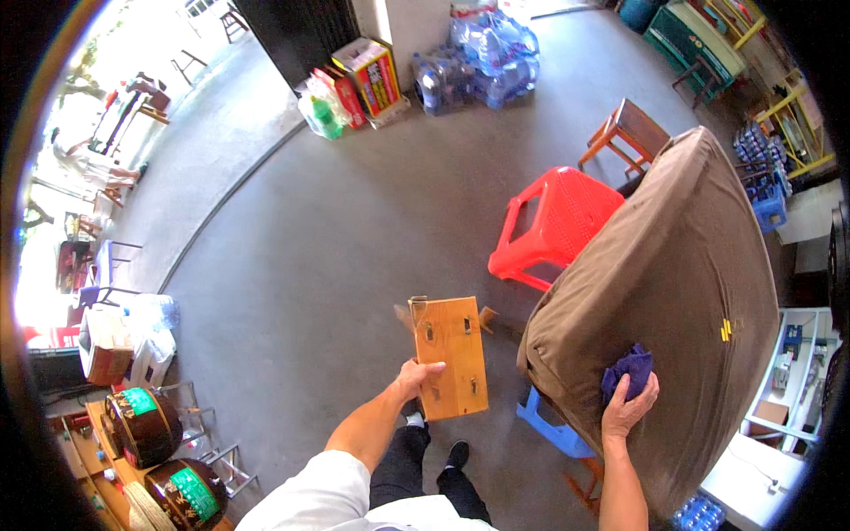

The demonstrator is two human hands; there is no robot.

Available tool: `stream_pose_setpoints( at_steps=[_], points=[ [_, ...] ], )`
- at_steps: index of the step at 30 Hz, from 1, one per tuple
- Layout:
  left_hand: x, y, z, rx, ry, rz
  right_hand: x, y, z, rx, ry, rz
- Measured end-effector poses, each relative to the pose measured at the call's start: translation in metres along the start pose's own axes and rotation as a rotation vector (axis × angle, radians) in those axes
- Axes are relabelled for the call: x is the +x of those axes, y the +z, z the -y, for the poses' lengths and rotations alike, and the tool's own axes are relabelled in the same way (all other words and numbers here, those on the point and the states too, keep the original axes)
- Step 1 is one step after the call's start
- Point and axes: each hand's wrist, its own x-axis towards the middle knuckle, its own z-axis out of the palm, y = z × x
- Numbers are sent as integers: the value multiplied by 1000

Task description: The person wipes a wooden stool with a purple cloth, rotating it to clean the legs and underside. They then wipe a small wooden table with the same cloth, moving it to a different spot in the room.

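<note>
My left hand [418,378] grips the edge of a wooden stool [455,352] with a rectangular seat, held above the floor; parts of its legs stick out past both long sides. A crumpled purple cloth [629,373] is held in my right hand [631,401], on or just over a table covered with a brown cloth [671,299]. Two small yellow strips [726,330] lie on the cover, right of the purple cloth.
A red plastic stool [564,219] and a wooden stool [627,136] stand beside the covered table, a blue stool [554,425] near its lower edge. Bottled water packs [488,60] and boxes [372,73] stand farther off. Two dark jars [143,428] with green labels sit at lower left.
</note>
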Motion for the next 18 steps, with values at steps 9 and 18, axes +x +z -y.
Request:
stream_pose_setpoints(
  at_steps=[9,18],
  points=[
    [-181,-59,-51,52,138,-322,7,5,-2,-72,-57,-83],
    [-446,-115,-25,-303,626,-291,11,-40,37,-50,-145,-309]
  ],
)
